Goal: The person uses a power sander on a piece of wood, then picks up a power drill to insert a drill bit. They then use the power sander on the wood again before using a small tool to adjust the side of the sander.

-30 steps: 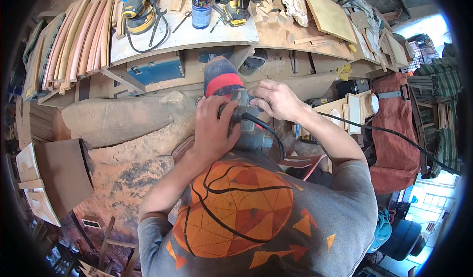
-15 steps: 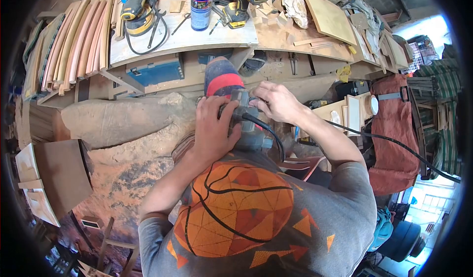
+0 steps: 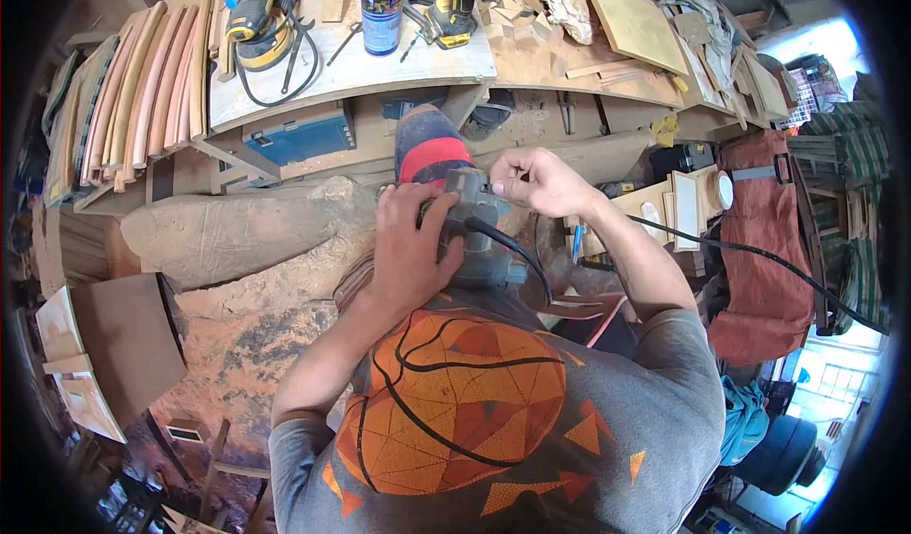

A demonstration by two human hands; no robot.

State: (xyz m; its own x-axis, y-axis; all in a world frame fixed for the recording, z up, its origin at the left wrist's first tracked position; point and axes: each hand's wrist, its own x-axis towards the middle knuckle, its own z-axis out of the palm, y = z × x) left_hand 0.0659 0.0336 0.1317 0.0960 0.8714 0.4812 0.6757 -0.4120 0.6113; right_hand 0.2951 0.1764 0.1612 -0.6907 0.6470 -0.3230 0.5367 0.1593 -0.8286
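A grey corded power tool [image 3: 479,266] with a partly see-through housing is held close against the shirt front. Its kind cannot be made out for certain. My left hand [image 3: 413,240] is wrapped round its left side, thumb and fingers closed on the housing. Just off the tool's upper right edge is my right hand [image 3: 546,185], fingers curled into a pinch; whatever is between the fingertips is too small to make out. From the tool's middle a black cord [image 3: 517,246] curves down to the right. Beyond it lies a dark blue shape with a red band [image 3: 435,159].
The workbench [image 3: 380,76] ahead carries a sander [image 3: 261,36], a spray can [image 3: 382,12], a yellow drill [image 3: 455,17] and wood offcuts. Curved wooden strips [image 3: 142,93] lean at left. A blue case [image 3: 299,140] sits underneath. Another black cable [image 3: 759,249] stretches across the right side.
My right hand has moved slightly right and up, away from the tool's edge, with its fingers curled tighter. My left hand keeps its hold on the tool.
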